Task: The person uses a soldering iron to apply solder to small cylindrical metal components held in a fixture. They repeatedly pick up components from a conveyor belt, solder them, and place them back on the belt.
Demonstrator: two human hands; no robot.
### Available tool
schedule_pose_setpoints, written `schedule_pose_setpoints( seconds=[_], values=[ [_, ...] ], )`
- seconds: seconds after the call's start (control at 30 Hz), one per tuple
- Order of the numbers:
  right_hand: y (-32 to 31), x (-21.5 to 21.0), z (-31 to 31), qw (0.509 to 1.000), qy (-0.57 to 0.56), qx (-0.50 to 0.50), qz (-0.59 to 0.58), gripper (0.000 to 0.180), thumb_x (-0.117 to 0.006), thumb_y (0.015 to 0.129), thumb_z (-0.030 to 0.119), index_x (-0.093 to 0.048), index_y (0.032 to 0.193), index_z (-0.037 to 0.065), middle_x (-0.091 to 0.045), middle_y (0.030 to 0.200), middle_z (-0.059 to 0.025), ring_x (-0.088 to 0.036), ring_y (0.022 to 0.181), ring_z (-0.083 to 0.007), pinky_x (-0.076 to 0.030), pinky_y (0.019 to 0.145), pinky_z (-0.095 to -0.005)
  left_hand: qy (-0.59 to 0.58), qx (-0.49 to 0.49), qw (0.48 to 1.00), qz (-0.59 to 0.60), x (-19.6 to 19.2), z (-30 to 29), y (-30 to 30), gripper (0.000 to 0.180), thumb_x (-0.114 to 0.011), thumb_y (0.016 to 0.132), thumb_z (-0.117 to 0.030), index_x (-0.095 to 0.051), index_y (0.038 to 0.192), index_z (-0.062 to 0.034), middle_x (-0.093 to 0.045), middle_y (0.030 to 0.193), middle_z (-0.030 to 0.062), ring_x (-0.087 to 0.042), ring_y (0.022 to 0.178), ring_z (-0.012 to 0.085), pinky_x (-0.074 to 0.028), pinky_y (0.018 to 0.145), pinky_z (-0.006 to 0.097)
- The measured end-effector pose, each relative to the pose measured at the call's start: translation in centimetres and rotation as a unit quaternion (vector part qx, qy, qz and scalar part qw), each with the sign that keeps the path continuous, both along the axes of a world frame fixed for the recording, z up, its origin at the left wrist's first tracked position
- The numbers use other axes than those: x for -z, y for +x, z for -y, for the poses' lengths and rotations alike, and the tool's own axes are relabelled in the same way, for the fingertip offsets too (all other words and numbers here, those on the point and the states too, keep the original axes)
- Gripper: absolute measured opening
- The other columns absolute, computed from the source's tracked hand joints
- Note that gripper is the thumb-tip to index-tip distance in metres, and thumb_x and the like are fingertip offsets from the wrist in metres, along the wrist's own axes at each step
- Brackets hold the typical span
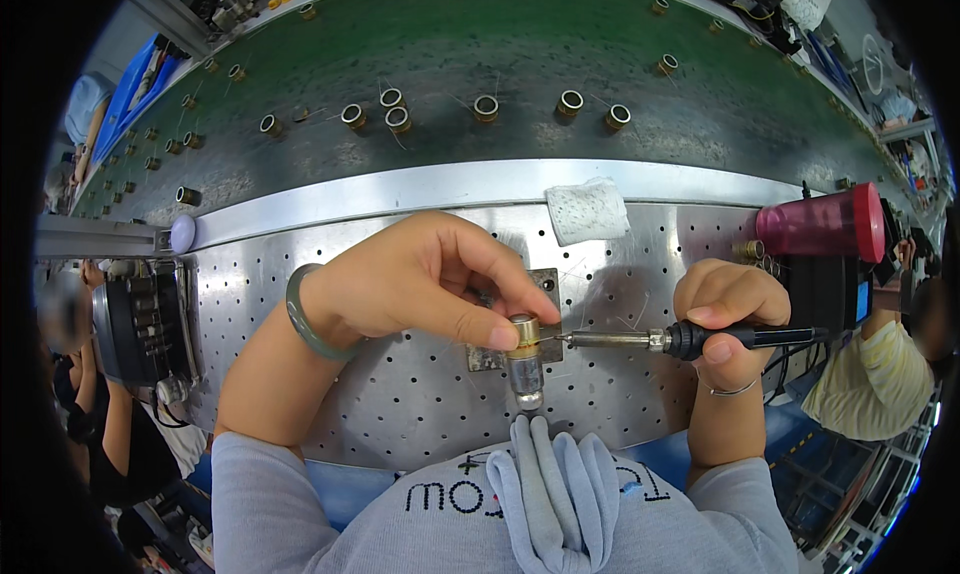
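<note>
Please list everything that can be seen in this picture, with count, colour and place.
small cylinder part: one, brass and silver, centre, on a small metal block
soldering iron: one, black handle, metal tip at the cylinder part
perforated metal table: one, silver, foreground
green belt: one, behind the table
brass rings: more than ten, scattered on the belt
white sponge: one, table's far edge
pink container: one, right
black device: one, left
other persons: at left and right edges
green bangle: one, left wrist
left hand: pinches the cylinder part
right hand: holds the soldering iron
</note>
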State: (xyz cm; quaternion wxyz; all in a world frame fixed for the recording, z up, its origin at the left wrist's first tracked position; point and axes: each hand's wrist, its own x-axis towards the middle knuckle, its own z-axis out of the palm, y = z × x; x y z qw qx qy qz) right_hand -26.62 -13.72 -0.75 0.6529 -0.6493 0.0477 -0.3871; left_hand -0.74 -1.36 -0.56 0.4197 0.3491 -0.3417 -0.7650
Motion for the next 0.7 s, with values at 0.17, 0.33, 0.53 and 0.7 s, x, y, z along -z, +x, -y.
schedule_pose_setpoints(
  seconds=[0.17, 0.33, 0.53, 0.7],
  values=[
    [0.6, -0.1, 0.0, 1.0, -0.006, -0.018, 0.016, 0.015, -0.072, 0.071, 0.004, -0.062, 0.081, -0.002, -0.058, 0.061, -0.0073, -0.053, 0.05, -0.0188, -0.041, 0.049, -0.0297, -0.024, -0.014, 0.999, -0.036, 0.6, -0.5, 0.3, 0.033, -0.074, 0.072, 0.002, -0.067, 0.104, 0.0057, -0.063, 0.087, 0.0074, -0.059, 0.08, 0.0124, -0.047, 0.075, 0.022],
    [0.3, -0.4, -0.4, 1.0, 0.015, 0.016, 0.01, 0.019, -0.077, 0.073, 0.008, -0.061, 0.078, -0.001, -0.057, 0.059, -0.0051, -0.051, 0.049, -0.0169, -0.04, 0.048, -0.0269, -0.003, -0.173, 0.982, 0.069, -0.7, 0.2, 3.3, 0.027, -0.069, 0.079, -0.001, -0.066, 0.105, 0.0045, -0.067, 0.093, 0.0089, -0.062, 0.081, 0.0117, -0.049, 0.076, 0.022],
    [0.3, -0.6, -1.1, 0.998, 0.045, 0.033, -0.011, 0.021, -0.08, 0.07, 0.011, -0.062, 0.076, -0.001, -0.06, 0.063, -0.0058, -0.054, 0.054, -0.0171, -0.043, 0.052, -0.0266, -0.166, -0.435, 0.498, 0.732, 0.1, -1.0, 17.2, 0.023, -0.071, 0.075, -0.01, -0.069, 0.098, -0.003, -0.067, 0.089, 0.0075, -0.061, 0.074, 0.0124, -0.048, 0.067, 0.026],
    [0.5, -0.8, -1.4, 0.997, 0.072, 0.03, -0.013, 0.021, -0.08, 0.069, 0.009, -0.063, 0.075, -0.001, -0.061, 0.067, -0.0072, -0.056, 0.057, -0.0173, -0.043, 0.053, -0.027, 0.041, -0.382, 0.418, 0.823, 2.7, -3.8, 27.1, 0.028, -0.074, 0.071, -0.018, -0.07, 0.096, -0.0076, -0.067, 0.093, 0.0102, -0.063, 0.087, 0.0285, -0.05, 0.076, 0.037]
  ],
)
